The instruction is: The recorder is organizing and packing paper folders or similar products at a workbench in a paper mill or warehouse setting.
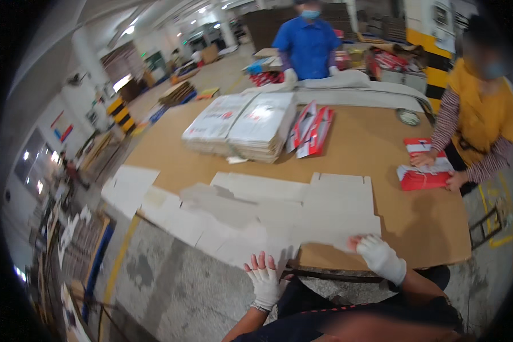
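Observation:
Flat white-grey cardboard box blanks (342, 199) with cut flaps and slots lie across the near part of the table, partly past its left front edge. My left hand (263, 284), in a white fingerless glove, is at the near edge of the cardboard. Its fingers are spread and nothing is in it. My right hand (379, 257), gloved the same way, is over the near right corner of the cardboard. Motion smears its fingertips, so I cannot tell whether they touch or grip the sheet.
A strapped stack of white printed cardboard (242, 122) sits mid-table beside red-and-white folded pieces (312, 130). A tape roll (408, 117) lies farther right. At right, a person in yellow (484, 108) presses a red-and-white package (424, 171). Across the table stands a person in blue (306, 48).

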Tool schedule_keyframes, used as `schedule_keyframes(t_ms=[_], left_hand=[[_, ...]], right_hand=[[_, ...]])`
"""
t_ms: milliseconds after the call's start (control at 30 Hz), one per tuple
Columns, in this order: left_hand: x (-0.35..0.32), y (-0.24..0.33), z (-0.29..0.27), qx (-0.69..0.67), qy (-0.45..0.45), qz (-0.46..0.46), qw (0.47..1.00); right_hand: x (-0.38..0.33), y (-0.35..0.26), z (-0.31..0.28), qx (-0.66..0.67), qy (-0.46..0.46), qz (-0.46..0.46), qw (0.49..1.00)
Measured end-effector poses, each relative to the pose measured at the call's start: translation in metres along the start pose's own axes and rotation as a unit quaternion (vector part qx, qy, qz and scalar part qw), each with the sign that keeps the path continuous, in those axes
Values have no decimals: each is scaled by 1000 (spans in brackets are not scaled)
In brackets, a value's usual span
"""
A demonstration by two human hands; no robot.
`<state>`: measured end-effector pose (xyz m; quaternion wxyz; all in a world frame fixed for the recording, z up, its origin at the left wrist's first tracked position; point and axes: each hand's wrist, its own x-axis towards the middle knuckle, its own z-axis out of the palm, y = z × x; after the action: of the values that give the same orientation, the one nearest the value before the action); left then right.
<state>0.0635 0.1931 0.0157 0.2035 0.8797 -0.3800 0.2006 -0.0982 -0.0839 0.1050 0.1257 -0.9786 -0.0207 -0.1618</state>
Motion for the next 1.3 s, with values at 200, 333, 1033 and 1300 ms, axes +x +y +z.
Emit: schedule_keyframes(t_ms=[200,333,1033,1300], left_hand=[[44,30,43,53,-148,262,952],[66,43,65,-63,-158,352,920],[74,92,102,-175,-149,324,918],[66,136,107,-359,-258,217,870]], right_hand=[[-118,0,21,102,-67,81,989],[-156,1,8,179,-36,135,974],[-202,39,21,73,202,276,937],[-181,66,29,93,212,434,871]])
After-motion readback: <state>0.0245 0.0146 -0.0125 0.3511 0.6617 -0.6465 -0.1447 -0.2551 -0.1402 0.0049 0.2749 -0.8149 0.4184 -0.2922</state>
